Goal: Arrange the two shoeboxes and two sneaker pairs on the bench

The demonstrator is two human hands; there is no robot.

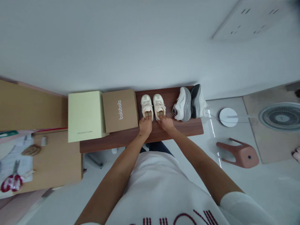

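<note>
Two small cream shoes stand side by side on a dark wooden bench point(187, 127), toes toward the wall. My left hand point(145, 125) grips the left shoe point(146, 101) at its heel, fingers reaching into the opening. At the heel of the right shoe point(159, 100), my right hand point(166, 122) has its fingers closed in the same way. Left of the shoes lies a brown shoe box point(120, 115) marked "balabala". Further right, a larger pair of sneakers rests on its sides: a white and grey sneaker point(183, 104) and a black and white sneaker point(197, 101).
A pale green box point(85, 115) stands at the bench's left end. Red-handled scissors point(11, 182) and papers lie on a cardboard-topped surface at lower left. A pink stool point(246, 154) and a fan point(281, 117) are on the right. The wall runs behind the bench.
</note>
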